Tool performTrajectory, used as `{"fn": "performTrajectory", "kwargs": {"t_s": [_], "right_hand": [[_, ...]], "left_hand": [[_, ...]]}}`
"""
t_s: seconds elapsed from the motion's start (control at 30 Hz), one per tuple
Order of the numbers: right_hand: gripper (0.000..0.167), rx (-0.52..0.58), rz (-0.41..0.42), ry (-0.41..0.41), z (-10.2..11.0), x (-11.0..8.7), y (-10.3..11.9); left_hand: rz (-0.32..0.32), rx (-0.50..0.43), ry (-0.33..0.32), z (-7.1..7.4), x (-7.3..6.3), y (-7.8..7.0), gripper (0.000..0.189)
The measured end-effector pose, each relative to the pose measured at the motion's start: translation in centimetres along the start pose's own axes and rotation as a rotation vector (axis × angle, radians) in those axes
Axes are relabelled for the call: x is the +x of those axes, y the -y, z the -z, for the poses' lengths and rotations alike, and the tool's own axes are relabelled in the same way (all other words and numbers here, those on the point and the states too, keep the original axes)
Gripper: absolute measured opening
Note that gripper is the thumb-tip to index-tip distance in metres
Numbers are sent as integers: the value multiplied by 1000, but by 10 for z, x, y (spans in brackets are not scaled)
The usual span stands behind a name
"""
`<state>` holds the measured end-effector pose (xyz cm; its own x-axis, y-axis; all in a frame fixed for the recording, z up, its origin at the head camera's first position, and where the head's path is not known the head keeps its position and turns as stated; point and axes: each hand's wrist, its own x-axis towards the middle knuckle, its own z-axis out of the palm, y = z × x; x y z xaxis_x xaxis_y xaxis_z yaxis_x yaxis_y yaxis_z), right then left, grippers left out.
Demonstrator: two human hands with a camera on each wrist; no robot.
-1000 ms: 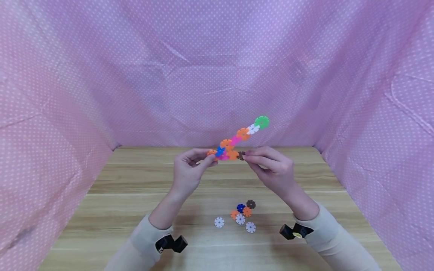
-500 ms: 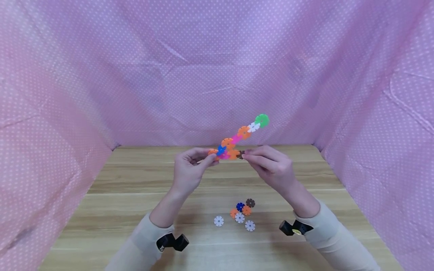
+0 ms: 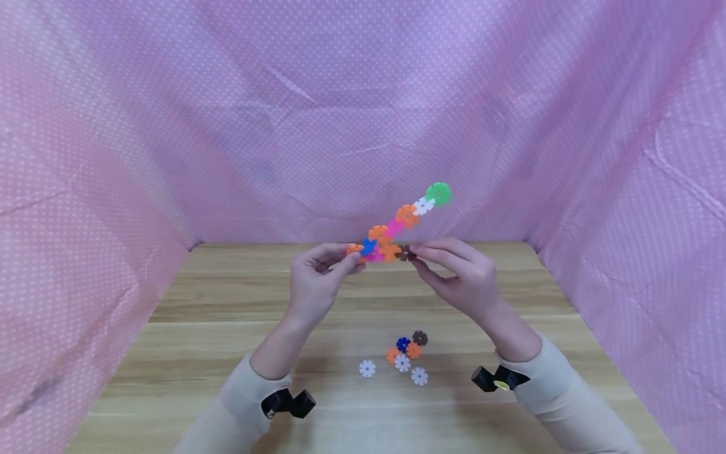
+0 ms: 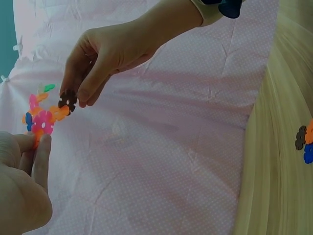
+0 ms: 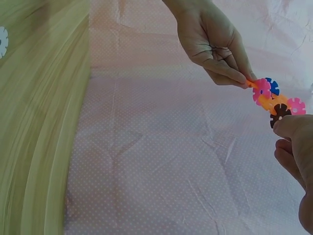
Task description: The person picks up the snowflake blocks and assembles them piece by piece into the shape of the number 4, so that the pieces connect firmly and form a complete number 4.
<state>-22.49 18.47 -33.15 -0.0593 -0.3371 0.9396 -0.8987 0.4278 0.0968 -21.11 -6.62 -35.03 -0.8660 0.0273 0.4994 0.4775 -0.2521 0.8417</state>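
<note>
Above the far part of the table, both hands hold a branched chain of interlocking notched plastic discs. My left hand pinches the orange disc at its left end between thumb and fingers. My right hand pinches the brown disc at the right end, beside an orange disc. A pink disc and a blue disc sit near the junction. From there an arm of orange, pink and white discs slants up right to a green disc. Fingertips hide parts of the held discs.
Loose discs lie on the wooden table nearer the body: a brown one, a dark blue one, orange ones and several white ones. Pink dotted cloth walls the back and sides.
The chain has risen slightly, its green end most. My right fingertips have shifted a little right, and more of the brown disc shows now. The loose discs lie as before.
</note>
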Motion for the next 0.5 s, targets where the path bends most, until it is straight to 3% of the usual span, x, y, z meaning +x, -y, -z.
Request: {"fn": "performTrajectory", "kwargs": {"t_s": [0.2, 0.5], "right_hand": [[17, 12, -25, 29, 4, -4, 1], [19, 91, -23, -61, 2, -2, 5]], "left_hand": [[0, 4, 33, -3, 0, -1, 18], [-4, 23, 43, -4, -4, -1, 15]]}}
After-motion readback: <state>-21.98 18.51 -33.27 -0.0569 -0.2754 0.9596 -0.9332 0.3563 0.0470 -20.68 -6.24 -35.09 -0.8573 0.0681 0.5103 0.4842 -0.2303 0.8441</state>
